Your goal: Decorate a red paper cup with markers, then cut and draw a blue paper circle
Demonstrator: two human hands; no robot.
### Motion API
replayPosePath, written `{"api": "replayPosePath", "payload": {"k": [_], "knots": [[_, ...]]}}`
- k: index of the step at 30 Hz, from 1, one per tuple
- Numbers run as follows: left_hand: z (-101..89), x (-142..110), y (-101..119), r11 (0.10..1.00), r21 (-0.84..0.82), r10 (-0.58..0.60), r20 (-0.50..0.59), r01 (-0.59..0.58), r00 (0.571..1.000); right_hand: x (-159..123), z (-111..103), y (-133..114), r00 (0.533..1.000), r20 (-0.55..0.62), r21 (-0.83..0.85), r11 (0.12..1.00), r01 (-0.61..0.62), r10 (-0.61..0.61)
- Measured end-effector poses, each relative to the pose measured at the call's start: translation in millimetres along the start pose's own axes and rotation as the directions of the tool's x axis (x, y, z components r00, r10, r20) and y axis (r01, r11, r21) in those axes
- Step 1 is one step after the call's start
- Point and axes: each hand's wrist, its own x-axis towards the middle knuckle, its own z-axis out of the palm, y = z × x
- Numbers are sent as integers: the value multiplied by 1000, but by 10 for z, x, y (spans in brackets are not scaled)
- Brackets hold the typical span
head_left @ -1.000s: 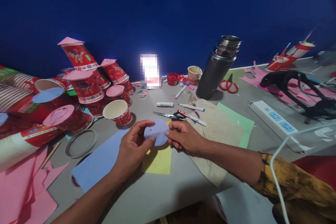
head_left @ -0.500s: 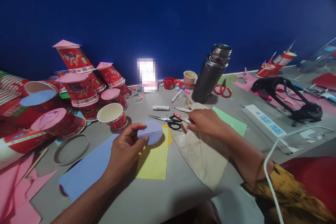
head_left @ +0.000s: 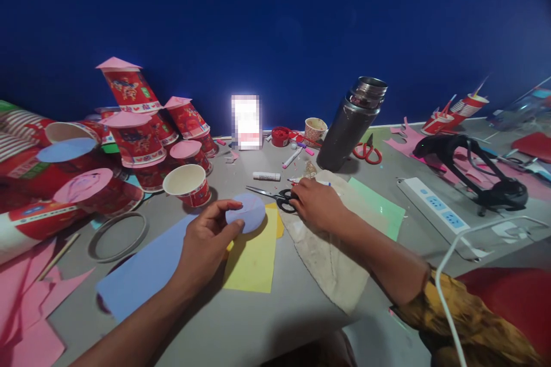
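Observation:
My left hand (head_left: pixel 210 226) pinches a light-blue paper disc (head_left: pixel 252 213) between thumb and fingers, above a yellow paper sheet (head_left: pixel 253 264). My right hand (head_left: pixel 316 203) has its fingers curled at the black handles of the scissors (head_left: pixel 282 202), whose blades lie on the table pointing left. The exact hold of its fingertips is partly hidden. Behind that hand a pen with a blue end (head_left: pixel 323 183) shows in part. Under the right hand and forearm lies a beige cloth (head_left: pixel 329 261). A white capped marker (head_left: pixel 266 176) rests just beyond the scissors.
Red paper cups with pink paper tops (head_left: pixel 140 140) are stacked at left, with an open cup (head_left: pixel 187 183) nearer. A blue sheet (head_left: pixel 146 275) lies by my left arm. At right stand a dark flask (head_left: pixel 350 126), red-handled scissors (head_left: pixel 368 152), a power strip (head_left: pixel 439 203) and a black strapped device (head_left: pixel 469 172).
My right hand has moved left from the red-and-white pen to the scissors' handles. The disc in my left hand has tilted slightly, and the view has shifted a little.

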Motion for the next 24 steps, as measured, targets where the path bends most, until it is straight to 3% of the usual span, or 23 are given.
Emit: {"api": "replayPosePath", "payload": {"k": [5, 12, 18, 24], "knots": [[-16, 8, 8, 998, -59, 5, -7, -6, 1000, 53, 45, -20, 999, 30, 34, 999, 29, -30], [-74, 26, 43, 991, -135, 21, -32, -25, 999, 79, 81, -33, 997, 74, 51, 998, -21, 17], [-120, 21, 102, 980, -194, 32, -62, -43, 998, 93, 131, 12, 994, 69, 221, 970, -98, 84], [-214, 47, 89, 975, -199, 79, -97, -97, 992, 96, 189, 118, 998, 40, 379, 925, 30, -48]]}}
